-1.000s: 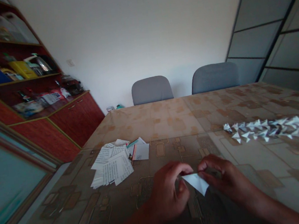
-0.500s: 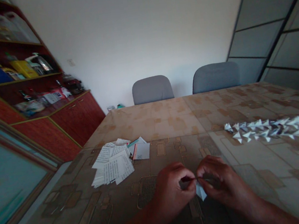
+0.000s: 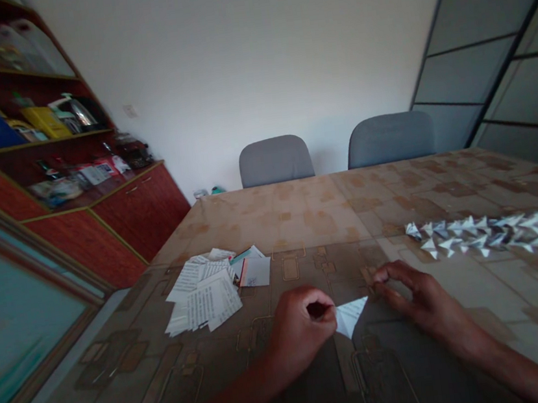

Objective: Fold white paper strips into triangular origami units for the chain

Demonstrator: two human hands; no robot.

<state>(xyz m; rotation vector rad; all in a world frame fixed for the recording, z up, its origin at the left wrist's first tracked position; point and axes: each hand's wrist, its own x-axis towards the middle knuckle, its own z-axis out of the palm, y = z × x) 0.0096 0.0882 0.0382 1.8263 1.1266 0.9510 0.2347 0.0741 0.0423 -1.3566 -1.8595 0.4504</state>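
Over the near side of the table, gripping folded paper in pinched fingers of the left hand. Holding the right hand just beside, off the paper; cannot tell if fingertips meet. Counted as done: folded pieces at right. Judged unworked: loose sheets at left.

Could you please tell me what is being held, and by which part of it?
The left hand pinches a small folded paper by its left corner; the right hand holds nothing visible.
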